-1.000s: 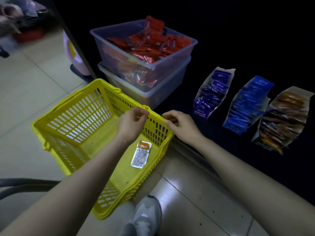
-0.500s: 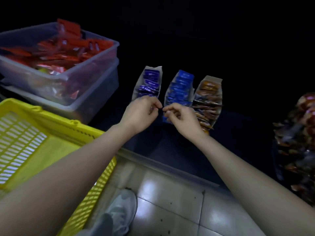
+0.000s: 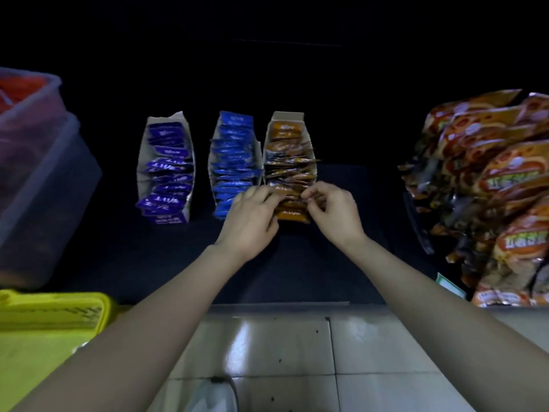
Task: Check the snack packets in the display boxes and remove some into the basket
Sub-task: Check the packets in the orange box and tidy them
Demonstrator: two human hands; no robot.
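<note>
Three cardboard display boxes stand side by side on a dark shelf. One holds purple packets [image 3: 165, 169], one blue packets [image 3: 234, 162], one orange-brown packets [image 3: 289, 156]. Both my hands are at the front of the orange-brown box. My left hand [image 3: 252, 217] curls its fingers onto the front packets from the left. My right hand [image 3: 334, 209] pinches a packet's edge between thumb and forefinger from the right. A corner of the yellow basket [image 3: 56, 307] shows at the lower left, its inside out of view.
Stacked clear plastic tubs [image 3: 44, 173] with red packets stand at the left, just behind the basket. A pile of large orange snack bags [image 3: 493, 188] fills the right side. Below the shelf edge is tiled floor [image 3: 326, 352], with my shoe [image 3: 214, 395] at the bottom.
My view has swung right from the basket to the display boxes. Both hands left the basket rim, passed the purple and blue boxes, and now work at the orange-brown box.
</note>
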